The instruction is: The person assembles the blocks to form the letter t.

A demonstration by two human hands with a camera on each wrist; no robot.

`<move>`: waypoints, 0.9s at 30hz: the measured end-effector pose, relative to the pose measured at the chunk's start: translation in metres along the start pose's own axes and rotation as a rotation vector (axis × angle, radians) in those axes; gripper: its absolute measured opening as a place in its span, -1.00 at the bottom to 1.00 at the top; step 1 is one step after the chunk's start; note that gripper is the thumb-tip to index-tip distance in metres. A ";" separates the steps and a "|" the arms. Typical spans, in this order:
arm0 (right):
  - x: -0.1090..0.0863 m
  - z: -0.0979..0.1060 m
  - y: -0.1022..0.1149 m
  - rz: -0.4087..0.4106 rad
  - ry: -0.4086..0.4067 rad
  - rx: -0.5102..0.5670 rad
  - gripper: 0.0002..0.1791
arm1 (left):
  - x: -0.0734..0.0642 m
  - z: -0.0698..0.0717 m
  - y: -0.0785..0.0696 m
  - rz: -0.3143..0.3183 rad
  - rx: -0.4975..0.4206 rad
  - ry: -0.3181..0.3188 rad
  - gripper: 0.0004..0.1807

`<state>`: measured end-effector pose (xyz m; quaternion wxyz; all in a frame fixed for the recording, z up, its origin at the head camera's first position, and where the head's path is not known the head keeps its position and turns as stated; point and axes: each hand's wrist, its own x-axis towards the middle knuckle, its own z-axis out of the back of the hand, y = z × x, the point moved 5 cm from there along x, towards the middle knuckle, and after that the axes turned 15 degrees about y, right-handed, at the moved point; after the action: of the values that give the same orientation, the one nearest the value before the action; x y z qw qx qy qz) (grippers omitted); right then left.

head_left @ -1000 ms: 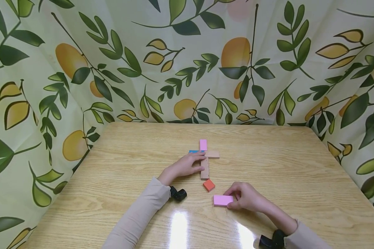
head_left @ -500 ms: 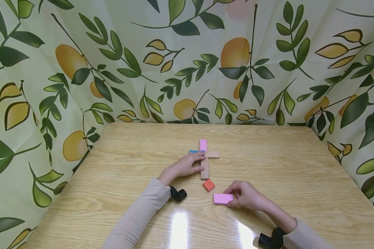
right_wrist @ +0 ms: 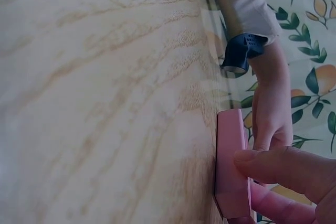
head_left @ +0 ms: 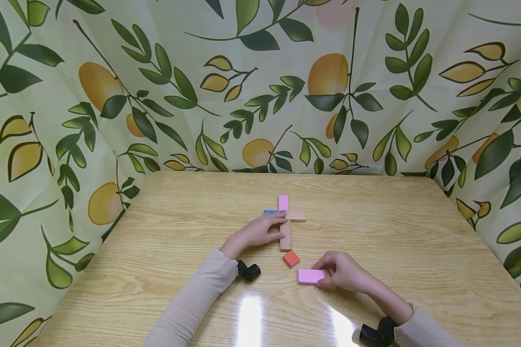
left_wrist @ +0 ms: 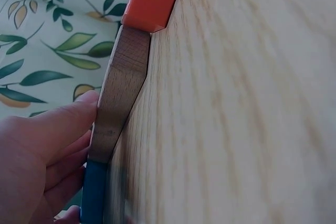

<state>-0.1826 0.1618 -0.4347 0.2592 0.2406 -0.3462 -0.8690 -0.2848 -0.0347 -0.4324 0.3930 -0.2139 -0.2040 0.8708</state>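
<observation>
In the head view, my left hand (head_left: pixel 258 230) rests its fingers over the near ends of a blue block (head_left: pixel 270 212) and a plain wooden block (head_left: pixel 285 236). Its thumb touches the wooden block's left side, as the left wrist view also shows. A red-orange block (head_left: pixel 291 259) lies turned at an angle at the wooden block's near end. To the right and nearer, my right hand (head_left: pixel 345 273) pinches one end of a pink block (head_left: pixel 310 276) between thumb and fingers. In the right wrist view, this pink block (right_wrist: pixel 231 161) lies low against the tabletop.
A second pink block (head_left: pixel 283 202) lies at the far end of the row, and a pale wooden block (head_left: pixel 296 216) extends to the right. The wooden table (head_left: pixel 178 299) reaches a leaf-and-fruit patterned curtain (head_left: pixel 260 86). Black wrist devices (head_left: pixel 249 271) sit near both cuffs.
My right hand has shifted the pink block very slightly away from me, a little closer to the red-orange block's level. The left hand has stayed in place.
</observation>
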 end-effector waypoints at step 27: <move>0.000 0.004 0.002 -0.010 0.004 0.012 -0.72 | -0.001 -0.001 -0.001 -0.014 0.010 -0.011 -0.46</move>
<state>-0.1847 0.1620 -0.4306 0.2540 0.2454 -0.3496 -0.8678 -0.2837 -0.0347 -0.4325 0.3990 -0.2057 -0.2030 0.8702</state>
